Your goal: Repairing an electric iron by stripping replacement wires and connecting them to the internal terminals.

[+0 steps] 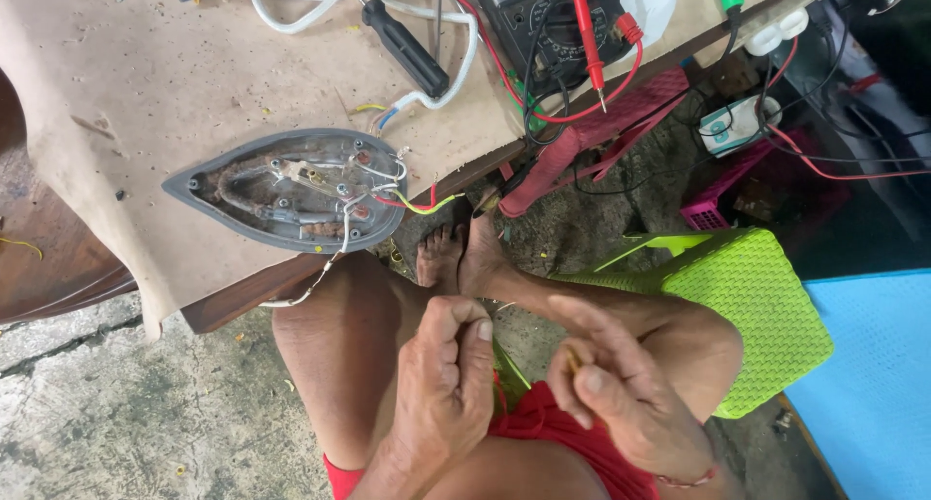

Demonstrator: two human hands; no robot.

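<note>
Paper-covered workbench (145,83): the opened iron base (296,190), wiring exposed, lies at 10 o'clock from the hands. Left hand (448,379) is curled shut, contents not discernible. Right hand (616,388), at its 3 o'clock, pinches a small yellowish piece (573,361).

Both hands low in view, held over the lap, close together but not touching. Left hand (448,384): fingers curled into a loose fist, thumb laid along the top of the index finger, nail up; back of hand and wrist toward the camera, forearm running off the bottom edge. Right hand (609,388): index finger extended up and left, thumb pressed to the curled fingers, a pinching grip on something small and yellowish, too small to name. Thin red band on the right wrist. Bare legs crossed, feet together.
</note>
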